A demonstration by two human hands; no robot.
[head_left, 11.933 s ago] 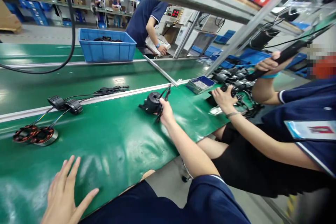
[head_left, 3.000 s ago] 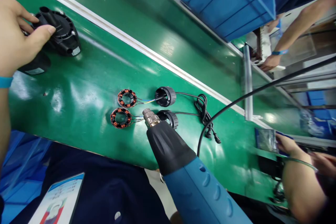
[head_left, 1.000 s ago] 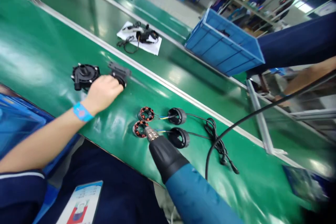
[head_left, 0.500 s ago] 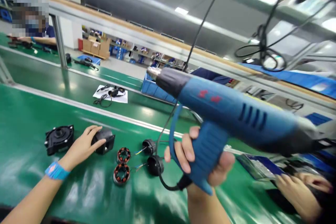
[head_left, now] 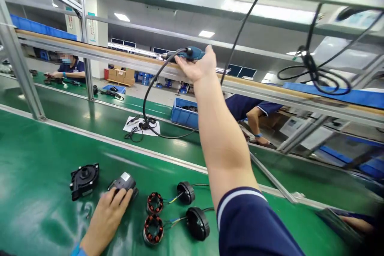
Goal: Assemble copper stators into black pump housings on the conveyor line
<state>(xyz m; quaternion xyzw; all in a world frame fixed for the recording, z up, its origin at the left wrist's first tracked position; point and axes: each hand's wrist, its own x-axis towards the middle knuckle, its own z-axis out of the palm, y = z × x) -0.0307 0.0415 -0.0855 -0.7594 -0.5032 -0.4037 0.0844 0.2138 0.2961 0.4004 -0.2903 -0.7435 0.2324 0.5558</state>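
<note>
My right hand point(head_left: 199, 64) is stretched far forward to the overhead shelf, gripping a blue heat gun point(head_left: 195, 53). Most of the tool is hidden by the hand and foreshortened; its black cable loops down from it. Low on the left, my left hand point(head_left: 105, 212) has its fingers over a dark grey housing point(head_left: 124, 182) with a pale label on top. A black pump casing point(head_left: 85, 180) lies to the left of that. Right of the hand sit two copper-wound stators point(head_left: 155, 203) point(head_left: 153, 229), wired to two round black caps point(head_left: 186, 193) point(head_left: 197, 223).
A wooden-edged shelf point(head_left: 132, 55) on metal posts crosses above the green bench point(head_left: 36, 156). Behind are a white sheet with cabled parts point(head_left: 144, 126) and a blue bin point(head_left: 183, 112). Co-workers point(head_left: 72, 66) point(head_left: 255, 108) are across the bench. Another cable hangs at right.
My right hand has carried the heat gun from close in front of me up and away to the shelf. My left hand stays with the dark grey housing, its fingers now over the top.
</note>
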